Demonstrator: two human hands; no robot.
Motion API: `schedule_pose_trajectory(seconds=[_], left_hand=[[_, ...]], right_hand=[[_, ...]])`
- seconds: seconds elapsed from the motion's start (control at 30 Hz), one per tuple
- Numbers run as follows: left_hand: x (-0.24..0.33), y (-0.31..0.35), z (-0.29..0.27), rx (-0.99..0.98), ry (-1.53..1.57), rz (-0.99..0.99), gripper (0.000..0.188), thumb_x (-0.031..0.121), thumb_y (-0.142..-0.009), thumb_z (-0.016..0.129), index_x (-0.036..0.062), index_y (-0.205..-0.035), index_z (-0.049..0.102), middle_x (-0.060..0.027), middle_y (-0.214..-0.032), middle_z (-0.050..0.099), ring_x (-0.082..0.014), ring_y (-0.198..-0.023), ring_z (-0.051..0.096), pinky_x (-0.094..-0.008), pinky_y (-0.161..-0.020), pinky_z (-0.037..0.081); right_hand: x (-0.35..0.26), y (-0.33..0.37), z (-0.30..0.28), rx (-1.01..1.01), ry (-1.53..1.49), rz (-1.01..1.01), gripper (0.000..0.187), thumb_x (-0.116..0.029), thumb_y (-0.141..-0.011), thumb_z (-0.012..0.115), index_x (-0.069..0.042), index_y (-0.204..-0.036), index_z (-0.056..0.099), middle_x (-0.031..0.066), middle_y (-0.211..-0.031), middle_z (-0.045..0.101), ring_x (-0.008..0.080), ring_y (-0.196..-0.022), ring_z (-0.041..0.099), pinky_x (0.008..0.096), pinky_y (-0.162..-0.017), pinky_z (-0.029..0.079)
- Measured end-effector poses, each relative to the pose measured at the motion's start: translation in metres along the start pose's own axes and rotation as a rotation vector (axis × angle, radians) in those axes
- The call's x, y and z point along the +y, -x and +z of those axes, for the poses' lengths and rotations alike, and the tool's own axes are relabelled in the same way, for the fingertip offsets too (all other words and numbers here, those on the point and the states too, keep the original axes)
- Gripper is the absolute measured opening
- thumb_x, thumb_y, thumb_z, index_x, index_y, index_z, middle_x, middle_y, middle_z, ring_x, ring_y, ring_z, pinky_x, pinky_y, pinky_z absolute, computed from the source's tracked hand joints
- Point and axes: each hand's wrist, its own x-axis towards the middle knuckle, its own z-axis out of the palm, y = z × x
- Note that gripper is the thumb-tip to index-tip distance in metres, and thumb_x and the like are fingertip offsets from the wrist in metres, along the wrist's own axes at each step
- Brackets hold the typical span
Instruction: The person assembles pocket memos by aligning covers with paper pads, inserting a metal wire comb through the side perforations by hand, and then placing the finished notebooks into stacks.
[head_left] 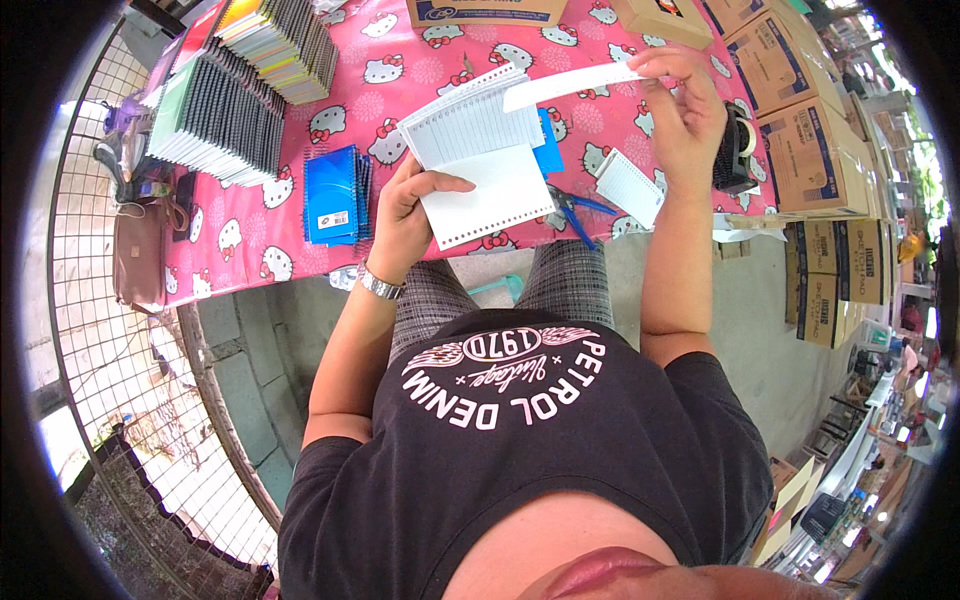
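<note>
Above the near edge of the table, my left hand grips a bundle of punched notebook pages, its thumb on a blank white sheet. Lined leaves fan out above that sheet. Up to the right, my right hand pinches one end of a narrow white strip, which reaches over the lined leaves. Part of a blue cover shows behind the pages. Blue-handled pliers lie just right of them, beside a small stack of lined, punched sheets. Several blue spiral notebooks lie left of my left hand.
Tall stacks of spiral notebooks stand at the far left of the pink patterned tablecloth. A black tape dispenser sits by the right edge. Cardboard boxes are piled beyond it. A brown bag hangs at the left.
</note>
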Motion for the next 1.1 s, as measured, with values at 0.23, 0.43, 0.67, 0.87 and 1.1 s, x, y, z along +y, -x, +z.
schedule_pose_trajectory(seconds=[0.23,0.43,0.67,0.87,1.1], left_hand=[[-0.002,0.0,0.0,0.001,-0.077,0.036,0.028,-0.014,-0.075,0.058,0.0026,-0.089,0.075,-0.0129,-0.122,0.06,-0.0259,-0.111,0.062,-0.0322,-0.092,0.05],[-0.005,-0.002,0.001,0.012,-0.058,0.057,0.023,-0.012,-0.076,0.06,0.0024,-0.087,0.075,-0.0129,-0.121,0.061,-0.0258,-0.111,0.061,-0.0322,-0.092,0.05],[-0.004,-0.004,0.005,0.074,0.028,0.037,0.02,-0.011,-0.078,0.062,0.0007,-0.089,0.073,-0.0127,-0.117,0.063,-0.0246,-0.108,0.063,-0.0314,-0.088,0.053],[-0.004,-0.005,0.006,0.063,0.032,0.024,0.021,-0.013,-0.08,0.059,0.0001,-0.089,0.073,-0.0117,-0.117,0.063,-0.024,-0.106,0.064,-0.0311,-0.086,0.054],[-0.006,-0.001,0.006,0.081,-0.075,0.034,0.028,-0.017,-0.076,0.056,0.0006,-0.089,0.073,-0.0117,-0.118,0.063,-0.0248,-0.108,0.063,-0.031,-0.088,0.054]], right_hand=[[-0.065,-0.015,0.044,-0.442,0.6,-0.605,0.003,-0.01,-0.072,0.06,-0.012,-0.073,0.058,0.0006,-0.086,0.066,0.0184,-0.091,0.061,0.0419,-0.098,0.041],[-0.008,-0.062,0.076,-0.815,0.335,-0.205,0.012,-0.017,-0.082,0.065,-0.006,-0.086,0.067,0.0064,-0.074,0.062,0.0247,-0.073,0.061,0.0362,-0.074,0.051],[0.002,-0.087,0.079,-1.109,0.204,-0.009,0.016,-0.022,-0.086,0.067,-0.006,-0.089,0.07,0.0074,-0.078,0.065,0.0166,-0.076,0.061,0.0336,-0.065,0.048],[0.007,-0.074,0.059,-0.5,0.184,-0.187,0.018,-0.025,-0.082,0.067,-0.008,-0.085,0.07,0.0098,-0.08,0.066,0.0289,-0.071,0.064,0.0403,-0.068,0.051],[-0.055,-0.05,0.025,-0.456,0.771,0.099,0.012,-0.018,-0.086,0.062,-0.009,-0.087,0.07,0.0112,-0.077,0.068,0.0261,-0.073,0.067,0.0383,-0.065,0.05]])
